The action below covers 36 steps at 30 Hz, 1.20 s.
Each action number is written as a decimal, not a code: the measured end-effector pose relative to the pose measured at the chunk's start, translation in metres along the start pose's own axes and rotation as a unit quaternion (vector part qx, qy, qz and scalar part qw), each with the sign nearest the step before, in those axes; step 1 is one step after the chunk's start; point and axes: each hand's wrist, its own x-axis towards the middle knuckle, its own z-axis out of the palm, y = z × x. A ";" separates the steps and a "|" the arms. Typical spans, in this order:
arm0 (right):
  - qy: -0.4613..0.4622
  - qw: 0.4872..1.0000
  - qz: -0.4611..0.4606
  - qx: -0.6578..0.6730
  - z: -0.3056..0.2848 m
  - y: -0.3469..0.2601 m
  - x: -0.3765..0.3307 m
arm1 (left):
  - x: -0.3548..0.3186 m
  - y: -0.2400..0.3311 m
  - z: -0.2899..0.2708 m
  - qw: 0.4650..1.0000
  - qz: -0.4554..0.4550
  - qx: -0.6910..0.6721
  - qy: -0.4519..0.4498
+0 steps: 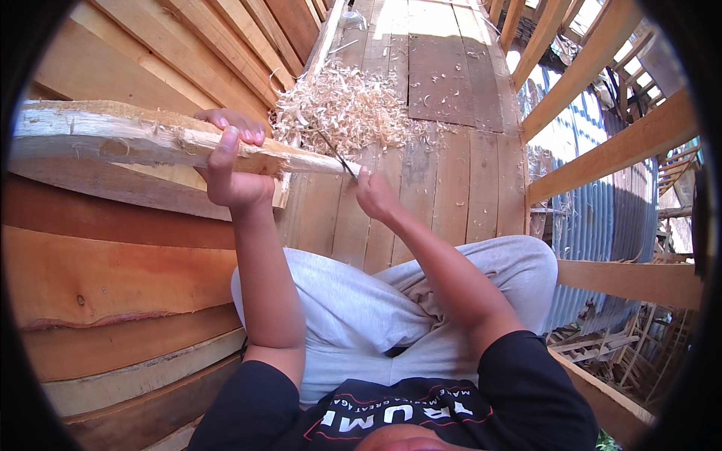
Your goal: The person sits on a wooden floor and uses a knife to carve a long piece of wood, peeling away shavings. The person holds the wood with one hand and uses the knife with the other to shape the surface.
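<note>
Head view only. No packages, labels or signs seen except pale printed lettering on the black shirt [406, 417] at lower edge, upside down to camera, red-outlined. Left hand [232, 161] wrapped fully round a rough pale wooden stick [150, 139], fingers curled over the top, thumb up the near side; closed tight on it. Stick's long axis ran roughly left to right across the upper left of frame, thick splintery end toward the left rim, tapering to a whittled narrow end pointing right and slightly down, tip near centre. Held raised above the plank floor [451, 173], in front of the knees. Right hand [374, 197] closed in a fist just right of the stick's tip, gripping a thin dark blade [338, 159]; handle hidden in the fist. Blade angled up-left from the fist, lying against the tapered end of the stick; exact contact point hard to tell. Heap of pale curly wood shavings [346, 109] on the floor boards just beyond the stick's tip. Stacked reddish and pale planks [113, 278] along the left side. Grey trousers [361, 308], legs crossed, at lower middle. Timber rails [609, 154] on the right, corrugated metal sheeting [602, 218] below them.
</note>
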 end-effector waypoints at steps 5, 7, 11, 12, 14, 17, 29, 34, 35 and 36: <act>0.033 0.999 -0.006 -0.035 0.001 -0.021 -0.009 | 0.001 0.001 -0.013 0.996 -0.001 -0.019 -0.091; 0.033 0.996 -0.015 -0.076 -0.009 -0.060 -0.031 | -0.003 0.001 -0.012 0.993 0.007 -0.014 -0.121; 0.082 0.997 0.004 -0.004 0.009 -0.006 -0.003 | -0.008 -0.002 0.003 0.987 0.010 -0.020 -0.159; 0.097 0.995 0.001 0.011 0.010 0.014 0.006 | -0.006 -0.005 0.008 0.986 0.012 -0.027 -0.165; 0.104 0.994 -0.012 0.024 0.010 0.021 0.009 | -0.002 -0.004 0.003 0.990 0.000 -0.027 -0.139; 0.082 0.996 -0.031 0.001 0.004 -0.002 -0.003 | -0.002 -0.001 -0.001 0.990 -0.004 -0.027 -0.137; 0.089 0.996 0.014 -0.003 0.005 0.016 0.009 | -0.003 0.001 0.003 0.993 -0.026 -0.036 -0.106; 0.073 0.997 -0.031 0.009 0.005 -0.034 -0.020 | -0.004 0.001 -0.007 0.986 -0.015 -0.039 -0.162; 0.068 0.997 -0.037 0.013 0.002 -0.045 -0.027 | -0.007 0.002 -0.009 0.985 -0.015 -0.037 -0.165; 0.069 0.997 -0.042 0.018 -0.005 -0.055 -0.032 | -0.008 0.003 -0.006 0.984 -0.016 -0.037 -0.172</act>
